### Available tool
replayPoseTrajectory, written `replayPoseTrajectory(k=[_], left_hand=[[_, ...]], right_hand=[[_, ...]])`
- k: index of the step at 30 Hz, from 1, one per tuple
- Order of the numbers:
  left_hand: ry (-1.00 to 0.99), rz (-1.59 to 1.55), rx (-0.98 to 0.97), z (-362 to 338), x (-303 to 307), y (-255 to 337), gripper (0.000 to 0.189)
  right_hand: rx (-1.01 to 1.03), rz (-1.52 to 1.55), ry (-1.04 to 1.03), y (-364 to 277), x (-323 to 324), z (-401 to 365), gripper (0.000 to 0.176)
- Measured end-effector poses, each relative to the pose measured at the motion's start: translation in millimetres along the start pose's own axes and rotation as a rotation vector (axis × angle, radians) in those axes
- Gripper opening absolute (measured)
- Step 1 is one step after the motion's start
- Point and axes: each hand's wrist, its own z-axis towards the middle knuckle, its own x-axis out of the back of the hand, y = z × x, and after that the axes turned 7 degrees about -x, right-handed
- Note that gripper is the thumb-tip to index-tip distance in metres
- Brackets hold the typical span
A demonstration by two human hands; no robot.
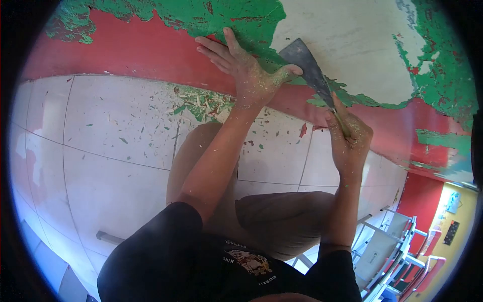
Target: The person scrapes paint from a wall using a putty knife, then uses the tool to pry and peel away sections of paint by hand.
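Observation:
My left hand (pixel 251 75) is spread with its fingers apart against the wall, over green paint (pixel 241 25) and the red band (pixel 136 48); bits of paint dust cling to it. In my right hand (pixel 349 133) is the handle of a scraper (pixel 309 65), fingers wrapped round it. The wide dark blade points up and left, its edge by the border of the green paint and a bare pale patch (pixel 347 45). My left thumb is close to the blade; whether they touch is unclear.
Paint flakes (pixel 198 103) lie heaped on the white tiled floor (pixel 110 176) along the wall's foot, with more scattered around. My bent knees are below my arms. Metal-framed furniture (pixel 387 246) stands at the lower right, near a red and yellow wall.

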Motion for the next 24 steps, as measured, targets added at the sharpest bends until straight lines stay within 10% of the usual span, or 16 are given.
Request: replayPoseTrajectory(k=[16,24], left_hand=[[-0.063,-0.066,-0.013,-3.7,1.8,-16.3,0.158],[-0.143,-0.015,-0.038,-1.4,3.9,-6.1,0.147]], right_hand=[[0.119,-0.26,-0.133,-29.1,-5.5,21.6,0.042],[-0.134,-0.217,-0.036,-37.7,4.0,-0.1,0.04]])
